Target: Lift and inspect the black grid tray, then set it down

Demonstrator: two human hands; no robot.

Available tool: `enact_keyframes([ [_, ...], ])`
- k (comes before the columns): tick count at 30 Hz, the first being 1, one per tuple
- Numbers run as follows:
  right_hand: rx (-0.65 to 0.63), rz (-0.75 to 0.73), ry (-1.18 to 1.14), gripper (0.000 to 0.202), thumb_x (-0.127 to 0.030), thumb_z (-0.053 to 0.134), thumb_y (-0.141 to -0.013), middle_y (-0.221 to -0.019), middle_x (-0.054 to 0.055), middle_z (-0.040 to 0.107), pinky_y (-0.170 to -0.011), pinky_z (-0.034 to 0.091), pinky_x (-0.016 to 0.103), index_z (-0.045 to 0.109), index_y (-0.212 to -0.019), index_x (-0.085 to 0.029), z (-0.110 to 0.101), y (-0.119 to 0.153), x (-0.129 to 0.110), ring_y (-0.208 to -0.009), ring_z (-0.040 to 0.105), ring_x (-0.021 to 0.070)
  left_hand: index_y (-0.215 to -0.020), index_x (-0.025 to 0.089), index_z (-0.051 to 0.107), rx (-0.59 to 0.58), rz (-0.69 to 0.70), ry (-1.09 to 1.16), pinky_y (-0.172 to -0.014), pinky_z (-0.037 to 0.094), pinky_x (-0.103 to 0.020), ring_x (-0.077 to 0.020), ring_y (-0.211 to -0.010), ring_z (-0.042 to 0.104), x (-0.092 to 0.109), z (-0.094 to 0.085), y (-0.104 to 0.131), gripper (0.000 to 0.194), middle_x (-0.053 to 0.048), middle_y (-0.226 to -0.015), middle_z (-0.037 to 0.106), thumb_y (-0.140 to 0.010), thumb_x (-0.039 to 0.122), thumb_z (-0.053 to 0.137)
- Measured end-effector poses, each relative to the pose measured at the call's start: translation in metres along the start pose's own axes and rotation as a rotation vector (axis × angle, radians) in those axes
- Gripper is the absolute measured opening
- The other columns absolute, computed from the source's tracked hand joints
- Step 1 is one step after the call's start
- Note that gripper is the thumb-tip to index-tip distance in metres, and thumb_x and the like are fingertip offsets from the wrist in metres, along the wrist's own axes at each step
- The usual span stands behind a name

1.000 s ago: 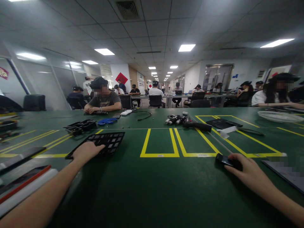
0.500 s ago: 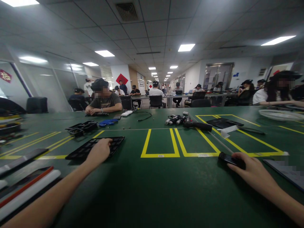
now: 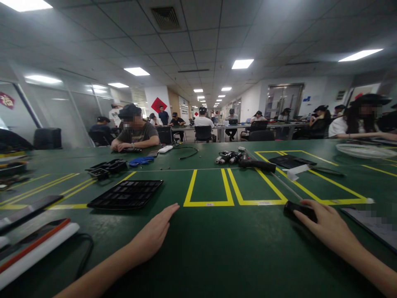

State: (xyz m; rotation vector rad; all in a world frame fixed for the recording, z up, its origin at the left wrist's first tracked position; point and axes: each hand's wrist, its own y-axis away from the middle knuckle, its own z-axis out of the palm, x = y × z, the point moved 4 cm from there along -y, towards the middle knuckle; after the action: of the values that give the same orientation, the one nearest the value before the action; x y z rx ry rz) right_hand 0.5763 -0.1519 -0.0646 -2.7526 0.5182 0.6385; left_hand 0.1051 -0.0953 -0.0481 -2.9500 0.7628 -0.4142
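My left hand (image 3: 152,232) is over the green table (image 3: 198,244), its fingers stretched out and nothing in them. Left of it lies a shallow black tray (image 3: 126,194) with a grid of compartments, apart from the hand. At the right, my right hand (image 3: 327,221) holds a small black handheld device (image 3: 298,210) between thumb and fingers. What the device is I cannot make out. Beyond it rests a black-handled power tool (image 3: 257,165) beside a cluster of black and silver parts (image 3: 229,157).
Yellow tape outlines (image 3: 209,204) mark the table. Black bins (image 3: 107,166), blue gloves (image 3: 141,161) and a cable (image 3: 189,148) lie further back. Flat devices sit at the left; a dark tablet-like panel (image 3: 369,227) is right of my right hand. A person (image 3: 136,130) sits opposite.
My left hand has left the black tray and moved right and nearer to me. My right hand keeps hold of the device, which has tilted slightly.
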Motion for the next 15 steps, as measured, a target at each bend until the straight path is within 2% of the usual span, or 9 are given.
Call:
enact_keyframes([
  [2,0.021,0.005,0.001,0.067,-0.062,0.035,-0.069,-0.117,0.017,0.05,-0.095,0.036,0.049,0.047,-0.114,-0.014,-0.001,0.0,-0.001,-0.114,0.04,0.0339,-0.134,0.018,0.034,0.06,-0.012,-0.083,-0.104,0.029,-0.04,-0.0232,-0.128,0.033,0.003,-0.009,-0.001,0.05,-0.009,-0.141,0.034,-0.086,0.03,0.035],
  [4,0.048,-0.004,-0.003,0.067,-0.063,0.034,-0.07,-0.118,0.016,0.049,-0.096,0.034,0.049,0.047,-0.115,-0.015,-0.002,0.0,-0.001,-0.115,0.039,0.0338,-0.125,0.016,0.046,0.096,-0.06,-0.188,-0.099,0.033,-0.042,-0.0267,-0.119,0.042,0.005,-0.016,-0.001,0.047,-0.012,-0.131,0.044,-0.084,0.038,0.039],
  [6,0.07,-0.011,-0.01,0.067,-0.062,0.034,-0.07,-0.118,0.017,0.049,-0.096,0.035,0.05,0.047,-0.115,-0.015,-0.002,0.0,0.0,-0.115,0.039,0.0342,-0.108,0.014,0.057,0.064,-0.12,-0.242,-0.088,0.04,-0.041,-0.0257,-0.099,0.053,0.007,-0.019,0.0,0.038,-0.013,-0.11,0.055,-0.084,0.038,0.038],
  [9,0.094,-0.025,-0.015,0.066,-0.061,0.035,-0.069,-0.116,0.017,0.051,-0.095,0.036,0.051,0.048,-0.113,-0.014,-0.003,0.001,0.0,-0.113,0.042,0.0349,-0.088,0.015,0.058,-0.051,-0.175,-0.191,-0.072,0.042,-0.034,-0.0213,-0.079,0.056,0.008,-0.014,0.001,0.029,-0.01,-0.089,0.059,-0.085,0.03,0.034],
  [12,0.083,-0.019,-0.013,0.066,-0.061,0.035,-0.069,-0.115,0.018,0.052,-0.094,0.037,0.051,0.049,-0.113,-0.014,-0.005,0.002,-0.001,-0.111,0.043,0.0348,-0.077,0.017,0.057,-0.039,-0.186,-0.016,-0.068,0.04,-0.031,-0.0195,-0.072,0.055,0.005,-0.014,-0.002,0.02,-0.006,-0.08,0.059,-0.082,0.027,0.041],
  [14,0.064,-0.001,-0.012,0.067,-0.061,0.034,-0.069,-0.116,0.018,0.051,-0.093,0.037,0.051,0.047,-0.114,-0.013,-0.005,0.003,-0.003,-0.112,0.043,0.0345,-0.071,0.017,0.056,0.041,-0.279,0.277,-0.06,0.04,-0.028,-0.0171,-0.062,0.053,-0.005,-0.021,-0.009,0.014,-0.002,-0.069,0.056,-0.079,0.026,0.047],
  [15,0.058,0.003,-0.011,0.067,-0.061,0.034,-0.069,-0.116,0.017,0.051,-0.094,0.037,0.05,0.047,-0.114,-0.013,-0.005,0.003,-0.004,-0.112,0.043,0.0343,-0.07,0.017,0.056,0.111,-0.379,0.513,-0.055,0.039,-0.027,-0.0158,-0.057,0.052,-0.014,-0.027,-0.013,0.011,-0.001,-0.063,0.054,-0.077,0.024,0.05],
])
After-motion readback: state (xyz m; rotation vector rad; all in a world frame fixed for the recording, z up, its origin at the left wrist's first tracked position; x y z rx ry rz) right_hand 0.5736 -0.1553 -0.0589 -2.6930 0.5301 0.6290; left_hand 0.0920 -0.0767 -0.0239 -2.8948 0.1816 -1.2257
